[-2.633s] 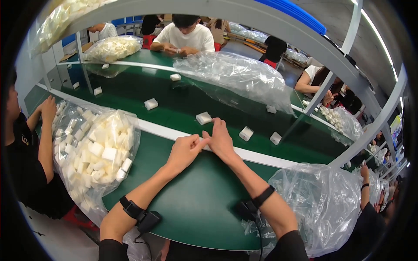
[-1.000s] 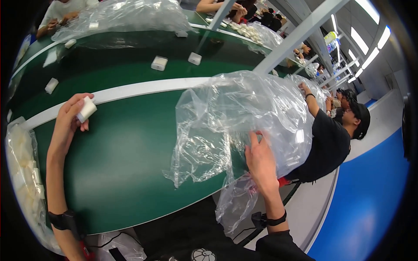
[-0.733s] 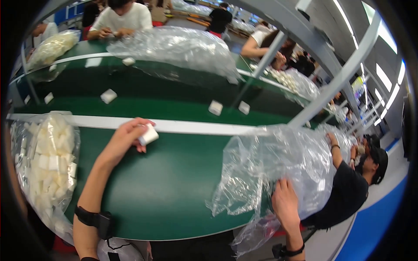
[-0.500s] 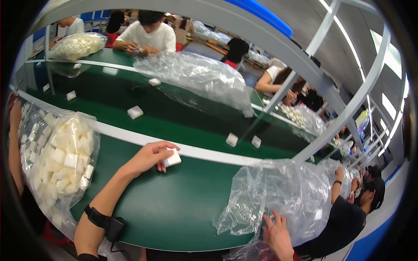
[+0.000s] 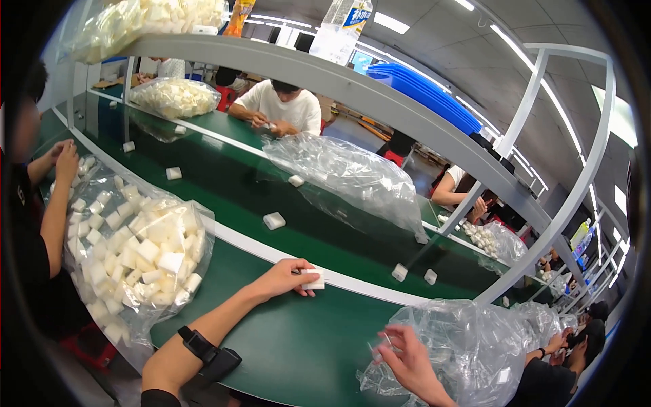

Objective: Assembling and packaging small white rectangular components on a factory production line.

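Note:
My left hand [image 5: 290, 278] is closed on a small white block [image 5: 313, 279] beside the white rail of the belt. At the lower right, my right hand [image 5: 409, 363] is raised over the edge of a large clear plastic bag [image 5: 468, 339]. Its thumb and fingers close around a small clear plastic piece [image 5: 380, 349], blurred and hard to make out. Under both hands lies the green worktop [image 5: 298, 346]. Left of my forearm, a clear bag of off-white blocks [image 5: 146, 254] lies spread open.
Single white blocks, one of them [image 5: 274, 220] in the middle, lie on the dark green belt [image 5: 230, 197]. A grey overhead shelf [image 5: 298, 64] carries a water bottle [image 5: 337, 30] and blue trays [image 5: 424, 95]. Co-workers sit to the left, right and across the belt.
The view has tilted up, bringing the shelf in. My right hand has lifted off the bag and its spread fingers have drawn together. The left hand keeps its grip on the white block.

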### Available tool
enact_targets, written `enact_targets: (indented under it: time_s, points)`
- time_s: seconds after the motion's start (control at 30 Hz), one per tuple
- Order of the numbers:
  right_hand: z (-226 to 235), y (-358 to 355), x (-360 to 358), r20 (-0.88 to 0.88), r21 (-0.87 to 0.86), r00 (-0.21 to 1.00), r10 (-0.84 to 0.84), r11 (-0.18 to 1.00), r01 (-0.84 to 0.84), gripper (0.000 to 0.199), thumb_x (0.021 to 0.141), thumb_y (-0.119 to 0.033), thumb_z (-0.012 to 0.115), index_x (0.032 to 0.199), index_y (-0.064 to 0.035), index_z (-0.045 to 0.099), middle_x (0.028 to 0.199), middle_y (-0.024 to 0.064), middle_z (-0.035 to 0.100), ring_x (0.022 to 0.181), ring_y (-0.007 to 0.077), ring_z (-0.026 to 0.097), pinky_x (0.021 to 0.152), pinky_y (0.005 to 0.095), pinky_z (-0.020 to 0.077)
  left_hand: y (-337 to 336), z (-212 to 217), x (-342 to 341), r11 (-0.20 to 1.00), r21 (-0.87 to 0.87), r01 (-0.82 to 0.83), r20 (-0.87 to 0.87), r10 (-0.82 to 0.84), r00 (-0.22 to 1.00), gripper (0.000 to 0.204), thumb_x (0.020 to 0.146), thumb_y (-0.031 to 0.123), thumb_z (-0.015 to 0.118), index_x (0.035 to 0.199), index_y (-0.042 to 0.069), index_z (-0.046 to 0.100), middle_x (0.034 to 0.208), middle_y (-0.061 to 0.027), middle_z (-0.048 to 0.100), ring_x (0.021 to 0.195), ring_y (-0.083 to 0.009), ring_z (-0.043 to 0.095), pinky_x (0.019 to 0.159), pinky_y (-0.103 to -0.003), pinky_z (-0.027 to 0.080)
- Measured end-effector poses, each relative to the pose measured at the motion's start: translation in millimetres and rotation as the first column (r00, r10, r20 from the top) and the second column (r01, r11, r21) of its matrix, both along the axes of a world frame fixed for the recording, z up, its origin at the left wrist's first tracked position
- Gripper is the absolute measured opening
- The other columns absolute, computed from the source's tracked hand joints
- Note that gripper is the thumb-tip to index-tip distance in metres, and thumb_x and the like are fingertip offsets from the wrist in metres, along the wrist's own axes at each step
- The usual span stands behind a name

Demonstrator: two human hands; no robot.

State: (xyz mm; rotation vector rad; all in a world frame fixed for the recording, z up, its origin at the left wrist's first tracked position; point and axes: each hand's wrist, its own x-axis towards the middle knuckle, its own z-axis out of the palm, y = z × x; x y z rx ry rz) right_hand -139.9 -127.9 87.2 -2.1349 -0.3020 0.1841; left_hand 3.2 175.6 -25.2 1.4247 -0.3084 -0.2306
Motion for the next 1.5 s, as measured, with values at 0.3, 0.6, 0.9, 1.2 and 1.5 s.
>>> enact_targets:
  time_s: [0.3, 0.6, 0.9, 1.2, 1.5]
  points:
    - [-104, 65, 137, 0.197, 0.430, 0.976, -0.090, 0.903, -0.004, 0.025, 0.102, -0.011, 0.055, 0.123, 0.0020, 0.056, 0.110, 0.0106, 0.063, 0.078, 0.0114, 0.061, 0.061, 0.0224, 0.0508, -17, -11, 3, 0.993, -0.076, -0.094, -0.004, 0.094, 0.996, 0.027, 0.098, 0.026, 0.071, 0.111, 0.002, 0.069, 0.092, -0.0008, 0.070, 0.077, -0.0048, 0.060, 0.067, -0.019, 0.047]
    - [-113, 57, 146, -0.026, 0.556, 0.996, 0.091, 0.829, -0.061, 0.029, 0.106, -0.018, 0.053, 0.130, -0.0027, 0.058, 0.101, 0.0080, 0.062, 0.076, 0.0101, 0.062, 0.053, 0.0223, 0.0485, -38, 0, -6, 0.991, -0.039, -0.130, -0.144, 0.123, 0.982, 0.028, 0.100, 0.017, 0.066, 0.119, -0.003, 0.063, 0.101, -0.0080, 0.070, 0.086, -0.0120, 0.068, 0.072, -0.022, 0.052]
    - [-120, 77, 165, 0.109, 0.697, 0.955, 0.277, 0.664, -0.272, 0.031, 0.104, -0.018, 0.054, 0.132, -0.0057, 0.057, 0.099, 0.0034, 0.058, 0.068, 0.0056, 0.053, 0.059, 0.0215, 0.0451, -26, 1, -9, 0.937, -0.178, -0.301, -0.209, 0.263, 0.942, 0.031, 0.097, 0.012, 0.067, 0.122, -0.003, 0.055, 0.102, -0.0108, 0.068, 0.084, -0.0190, 0.068, 0.076, -0.028, 0.056]
    - [-127, 79, 154, 0.279, 0.655, 0.941, 0.190, 0.679, -0.331, 0.032, 0.099, -0.011, 0.054, 0.130, -0.0029, 0.052, 0.096, 0.0072, 0.059, 0.087, 0.0140, 0.058, 0.078, 0.0301, 0.0496, -35, 7, -19, 0.960, -0.130, -0.249, -0.183, 0.224, 0.957, 0.025, 0.100, 0.011, 0.064, 0.119, -0.002, 0.054, 0.100, -0.0095, 0.065, 0.078, -0.0149, 0.065, 0.073, -0.026, 0.055]
    - [-122, 86, 146, 0.295, 0.642, 0.943, 0.154, 0.699, -0.315, 0.029, 0.100, -0.007, 0.049, 0.128, 0.0004, 0.051, 0.097, 0.0096, 0.059, 0.085, 0.0161, 0.058, 0.078, 0.0317, 0.0494, -21, -3, -10, 0.984, -0.018, -0.178, -0.080, 0.176, 0.981, 0.029, 0.101, 0.014, 0.064, 0.122, -0.003, 0.055, 0.098, -0.0080, 0.066, 0.076, -0.0132, 0.064, 0.068, -0.024, 0.053]
